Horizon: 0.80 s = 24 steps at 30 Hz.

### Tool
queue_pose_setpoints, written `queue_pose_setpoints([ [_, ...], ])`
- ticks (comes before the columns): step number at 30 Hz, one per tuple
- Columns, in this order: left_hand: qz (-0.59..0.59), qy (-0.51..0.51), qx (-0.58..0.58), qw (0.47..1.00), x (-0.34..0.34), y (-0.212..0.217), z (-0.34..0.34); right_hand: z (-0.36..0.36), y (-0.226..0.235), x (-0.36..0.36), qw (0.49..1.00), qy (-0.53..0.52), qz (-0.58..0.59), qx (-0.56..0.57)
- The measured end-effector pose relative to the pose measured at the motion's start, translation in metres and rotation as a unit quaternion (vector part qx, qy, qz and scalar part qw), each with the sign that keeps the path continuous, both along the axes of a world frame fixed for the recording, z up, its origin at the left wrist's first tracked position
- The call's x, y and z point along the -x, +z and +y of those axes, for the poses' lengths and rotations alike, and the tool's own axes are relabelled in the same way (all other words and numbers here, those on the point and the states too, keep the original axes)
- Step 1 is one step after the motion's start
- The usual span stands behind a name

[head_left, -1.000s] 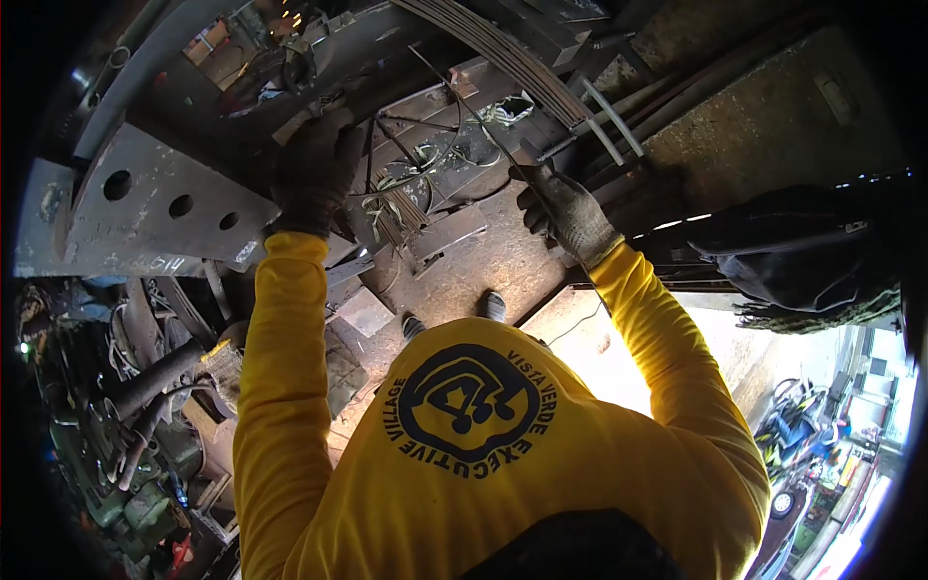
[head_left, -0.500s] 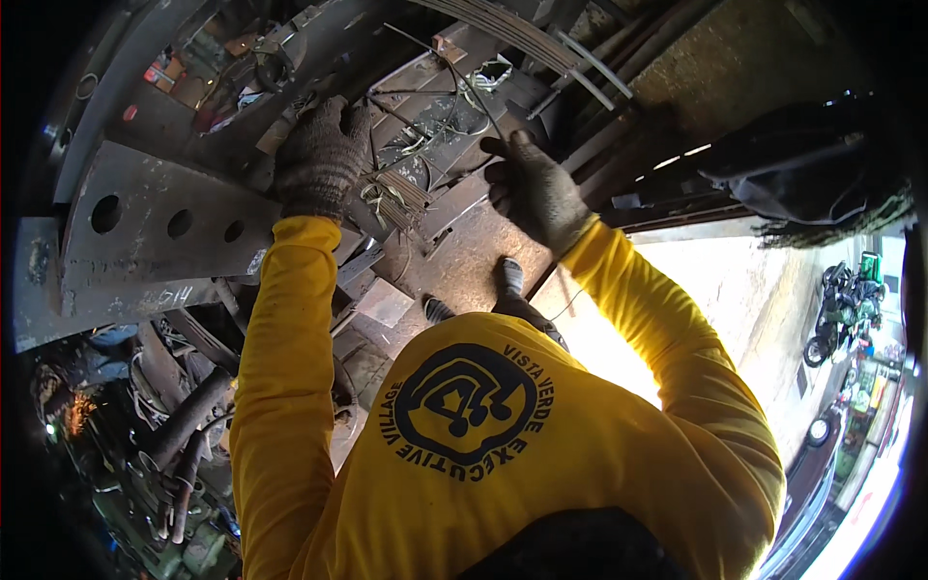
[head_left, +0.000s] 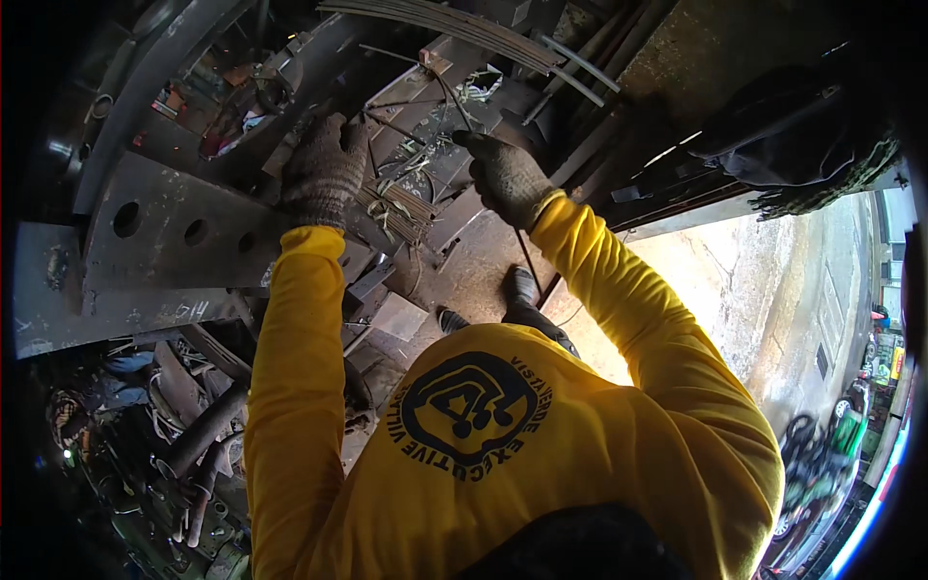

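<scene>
A thin dark metal rod slants across the middle. My right hand, in a grey knit work glove, is closed around it, and a stretch of the rod shows below the wrist. To the left, my left hand, in a striped knit glove, lies back up beside a dark steel plate with round holes. Its thumb sticks out, while its other fingers are mostly hidden, so I cannot tell whether it grips anything. Between my hands lies a tied bundle of short thin rods.
Long thin bars lie across the far side. At the lower left are heaped scrap metal and pipes. A dark bag-like thing hangs at the right, above bright pavement. My feet are on a brown floor.
My right hand has moved left and its fingers have closed more tightly round the rod. The rod now shows below that wrist. My left hand stays near the plate while the view shifts slightly.
</scene>
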<state>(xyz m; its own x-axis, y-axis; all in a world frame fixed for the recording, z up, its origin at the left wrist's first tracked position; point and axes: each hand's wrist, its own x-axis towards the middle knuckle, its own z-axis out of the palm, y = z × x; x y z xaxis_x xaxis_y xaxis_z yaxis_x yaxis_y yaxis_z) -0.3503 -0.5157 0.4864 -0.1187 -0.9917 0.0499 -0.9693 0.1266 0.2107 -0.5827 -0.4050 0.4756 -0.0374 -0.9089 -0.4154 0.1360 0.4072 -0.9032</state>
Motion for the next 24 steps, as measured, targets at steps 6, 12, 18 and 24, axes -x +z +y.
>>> queue_pose_setpoints([
  [6, 0.02, -0.014, 0.016, 1.0, -0.004, 0.0, 0.0, -0.023, 0.003, 0.025, 0.997, 0.07, 0.036, -0.002],
  [12, 0.028, -0.019, 0.066, 0.997, -0.013, -0.021, -0.007, -0.016, -0.004, 0.018, 0.991, 0.072, 0.099, 0.062],
  [18, 0.004, -0.01, 0.072, 0.997, -0.003, -0.016, -0.004, -0.037, -0.04, -0.081, 0.93, -0.252, -0.268, -0.006],
  [24, 0.04, -0.031, 0.085, 0.995, -0.008, -0.02, -0.005, -0.037, -0.039, -0.079, 0.942, -0.249, -0.226, -0.009],
])
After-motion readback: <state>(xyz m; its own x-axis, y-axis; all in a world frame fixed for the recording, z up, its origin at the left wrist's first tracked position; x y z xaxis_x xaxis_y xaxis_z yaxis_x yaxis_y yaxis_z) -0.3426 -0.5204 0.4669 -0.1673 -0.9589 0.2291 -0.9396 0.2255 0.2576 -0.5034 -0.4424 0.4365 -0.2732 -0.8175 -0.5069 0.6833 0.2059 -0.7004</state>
